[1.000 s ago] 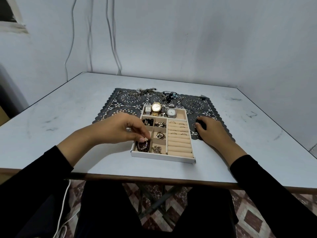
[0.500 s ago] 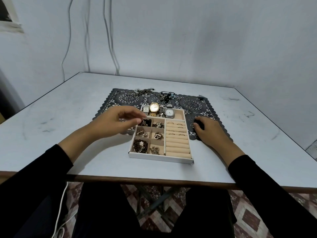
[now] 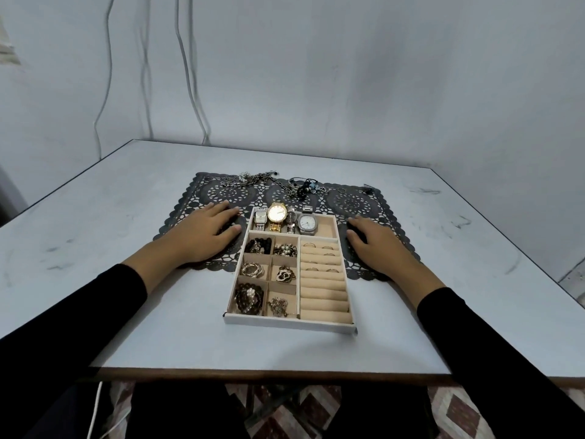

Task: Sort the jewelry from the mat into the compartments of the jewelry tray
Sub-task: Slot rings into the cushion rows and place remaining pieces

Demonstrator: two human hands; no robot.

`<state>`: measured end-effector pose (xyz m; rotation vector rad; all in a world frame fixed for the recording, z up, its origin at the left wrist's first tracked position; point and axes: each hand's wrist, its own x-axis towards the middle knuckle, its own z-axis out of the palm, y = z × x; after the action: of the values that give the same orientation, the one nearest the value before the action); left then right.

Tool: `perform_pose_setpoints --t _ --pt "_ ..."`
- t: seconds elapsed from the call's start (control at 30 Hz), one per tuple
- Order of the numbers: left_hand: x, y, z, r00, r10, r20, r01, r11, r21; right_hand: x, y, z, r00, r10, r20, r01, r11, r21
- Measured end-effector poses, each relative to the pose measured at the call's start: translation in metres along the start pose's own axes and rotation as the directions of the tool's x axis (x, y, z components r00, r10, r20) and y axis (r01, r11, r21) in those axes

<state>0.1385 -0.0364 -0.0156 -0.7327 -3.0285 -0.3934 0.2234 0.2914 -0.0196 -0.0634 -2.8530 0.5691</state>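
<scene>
both hands flat on the mat [image 3: 351, 202], fingers loosely spread, nothing pinched. left hand [image 3: 205, 236] at 10 o'clock of the jewelry tray [image 3: 289, 323], right hand [image 3: 376, 248] at 2 o'clock. tray sits on the bench [image 3: 126, 191], far end over the mat. watches [image 3: 277, 213] fill the top row, six small cells hold pieces, a few rings sit in the rolls. unsorted at the mat's 12 o'clock edge: chain pile [image 3: 253, 179], dark tangle [image 3: 302, 185], small ring [image 3: 341, 190] toward 1 o'clock. judgement: next step is a reach to that edge. lift one piece at a time, and pinch a chain mid-length so it clears the lace holes. tease the tangle apart before lifting.
</scene>
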Motion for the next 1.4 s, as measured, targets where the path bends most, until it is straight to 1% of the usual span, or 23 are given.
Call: perform_pose_setpoints --t 0.27,0.47,0.6,0.8,0.93,1.1,1.23,1.3,1.4 --pt "0.047 -0.005 0.001 0.998 -0.02 0.052 0.016 0.997 0.075 0.046 0.006 0.007 0.998 -0.011 0.069 0.012 1.0 -0.022" --pt "0.076 -0.01 0.002 0.998 -0.046 0.035 0.043 0.996 0.073 0.078 0.006 0.013 0.996 -0.025 0.091 0.027 1.0 -0.015" --pt "0.093 -0.014 0.002 0.998 -0.044 0.034 0.041 0.994 0.104 0.098 0.005 0.018 0.993 -0.036 0.108 0.036 0.999 0.004" --pt "0.109 -0.018 0.003 0.999 -0.02 0.039 0.017 0.996 0.086 0.119 0.005 0.023 0.992 -0.054 0.118 0.05 0.998 0.036" --pt "0.113 -0.014 0.001 0.999 0.03 0.022 -0.032 0.998 0.06 0.13 0.004 0.027 0.99 -0.075 0.116 0.07 0.996 0.052" --pt "0.113 -0.009 0.001 0.993 0.114 -0.03 -0.115 0.993 -0.015 0.133 0.008 0.025 0.993 -0.112 0.023 0.109 0.989 0.105" --pt "0.113 -0.007 0.0 0.983 0.182 -0.029 -0.184 0.978 -0.101 0.135 0.011 0.022 0.996 -0.06 -0.071 0.073 0.978 0.195" --pt "0.114 -0.008 -0.002 0.978 0.207 -0.039 -0.21 0.964 -0.164 0.137 0.014 0.022 0.991 -0.039 -0.131 0.063 0.982 0.181" --pt "0.118 -0.017 -0.005 0.974 0.189 -0.123 -0.212 0.954 -0.214 0.14 0.019 0.023 0.985 -0.014 -0.171 0.04 0.988 0.149"
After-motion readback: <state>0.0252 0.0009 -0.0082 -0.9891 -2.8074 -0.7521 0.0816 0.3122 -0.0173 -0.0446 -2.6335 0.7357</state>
